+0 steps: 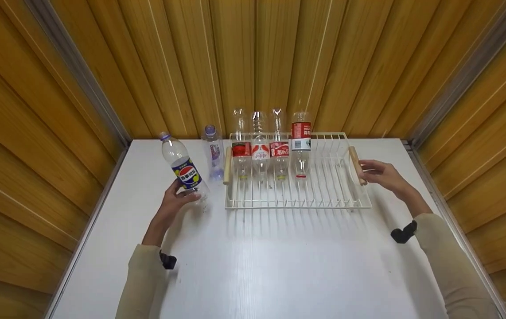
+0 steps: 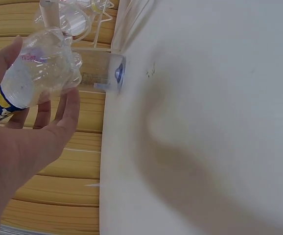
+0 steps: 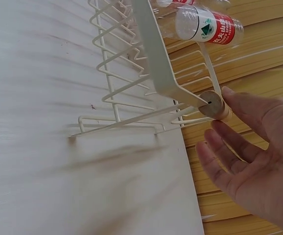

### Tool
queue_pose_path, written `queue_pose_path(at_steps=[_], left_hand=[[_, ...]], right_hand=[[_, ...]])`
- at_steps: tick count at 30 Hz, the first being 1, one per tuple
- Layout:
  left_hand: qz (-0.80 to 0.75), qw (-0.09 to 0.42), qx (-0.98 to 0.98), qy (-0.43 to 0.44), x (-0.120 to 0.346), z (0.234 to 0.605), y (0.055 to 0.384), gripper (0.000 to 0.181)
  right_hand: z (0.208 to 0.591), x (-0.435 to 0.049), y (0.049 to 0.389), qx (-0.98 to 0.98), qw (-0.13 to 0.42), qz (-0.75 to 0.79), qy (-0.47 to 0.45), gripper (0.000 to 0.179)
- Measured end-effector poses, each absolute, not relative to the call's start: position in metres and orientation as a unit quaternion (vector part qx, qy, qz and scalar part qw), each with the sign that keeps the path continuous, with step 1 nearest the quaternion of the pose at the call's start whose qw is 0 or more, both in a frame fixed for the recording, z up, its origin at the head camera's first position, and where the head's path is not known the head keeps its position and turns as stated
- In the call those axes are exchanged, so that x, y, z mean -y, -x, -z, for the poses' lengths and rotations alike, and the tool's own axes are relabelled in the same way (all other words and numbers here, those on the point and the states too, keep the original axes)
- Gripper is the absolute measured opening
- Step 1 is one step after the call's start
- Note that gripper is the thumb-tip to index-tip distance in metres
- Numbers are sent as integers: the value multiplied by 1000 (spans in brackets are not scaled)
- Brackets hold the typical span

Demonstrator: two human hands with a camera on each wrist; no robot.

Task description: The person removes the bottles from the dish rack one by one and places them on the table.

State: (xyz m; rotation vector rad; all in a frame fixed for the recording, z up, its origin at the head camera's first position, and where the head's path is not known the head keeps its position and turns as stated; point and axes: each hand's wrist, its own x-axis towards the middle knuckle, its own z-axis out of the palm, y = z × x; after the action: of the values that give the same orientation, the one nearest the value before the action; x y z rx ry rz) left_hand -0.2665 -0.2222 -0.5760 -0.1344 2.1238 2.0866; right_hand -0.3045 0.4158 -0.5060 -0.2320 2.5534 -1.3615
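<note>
Left hand (image 1: 175, 201): thumb and fingers wrapped about the lower body of a Pepsi bottle (image 1: 186, 173). Bottle is left of the rack, its base held above the table (image 1: 279, 266). Long axis slanted: blue cap uppermost, leaning toward the person's left and away; base lower, toward the right.

Right hand (image 1: 383, 175): thumb and fingertips pinch the right wooden handle (image 1: 356, 166) of a white wire rack (image 1: 298, 207).

Next outward: purple-capped bottle (image 1: 214, 153), upright on the table, between the Pepsi bottle and the rack's left wooden handle (image 1: 227, 166), close beside the latter.

In the rack: four clear bottles in a row, red-and-white labels on most, long axes near vertical, necks down and bases up, occupying the left and middle slots.

Behind: wood-patterned wall (image 1: 275, 66).
</note>
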Motion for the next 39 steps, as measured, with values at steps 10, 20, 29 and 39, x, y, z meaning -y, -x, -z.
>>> queue_pose_path(at_steps=[10,20,29,39], left_hand=[[-623,37,-778,65,216,586,291,90],[-597,-4,-799,73,210,601,314,87],[-599,-44,-795,84,208,611,332,80],[-611,-37,-787,83,207,612,346,77]], right_hand=[[510,-419,304,-861,130,485,76,65],[519,-418,304,-846,149,507,69,66],[517,-419,304,-843,150,512,67,65],[512,-418,303,-852,157,495,66,65]])
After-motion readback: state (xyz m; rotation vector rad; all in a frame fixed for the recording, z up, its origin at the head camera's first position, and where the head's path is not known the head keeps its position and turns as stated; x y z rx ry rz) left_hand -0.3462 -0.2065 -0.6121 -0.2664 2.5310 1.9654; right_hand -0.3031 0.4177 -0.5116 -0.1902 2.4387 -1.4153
